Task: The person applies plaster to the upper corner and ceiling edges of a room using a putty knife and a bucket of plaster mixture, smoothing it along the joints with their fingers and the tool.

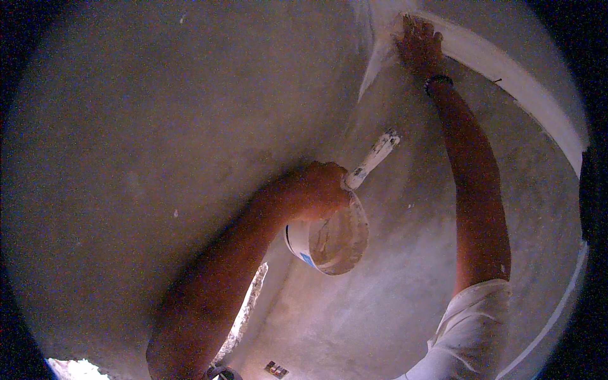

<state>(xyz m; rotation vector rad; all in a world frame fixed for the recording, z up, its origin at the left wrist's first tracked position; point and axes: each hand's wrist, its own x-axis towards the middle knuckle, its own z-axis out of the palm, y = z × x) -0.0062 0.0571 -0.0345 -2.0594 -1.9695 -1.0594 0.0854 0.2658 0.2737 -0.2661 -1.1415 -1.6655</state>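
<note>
My left hand [320,189] grips a small white bucket [299,247] at the centre, whose inside is coated with pale material. A tool handle [373,158], smeared white with dark marks, sticks up from the bucket beside that hand; its lower end is hidden. High at the right, my right hand [419,45] lies with fingers apart against the corner where a whitish band [519,82] meets the grey plastered surface [158,126]. A dark bracelet circles that wrist, and I cannot make out anything held in those fingers.
A bright narrow opening with a rough edge [252,294] is low behind my left arm, and another bright opening [73,370] sits at the lower left. A small electrical box [277,369] is at the bottom centre. A thin dark pin [498,81] juts near the band.
</note>
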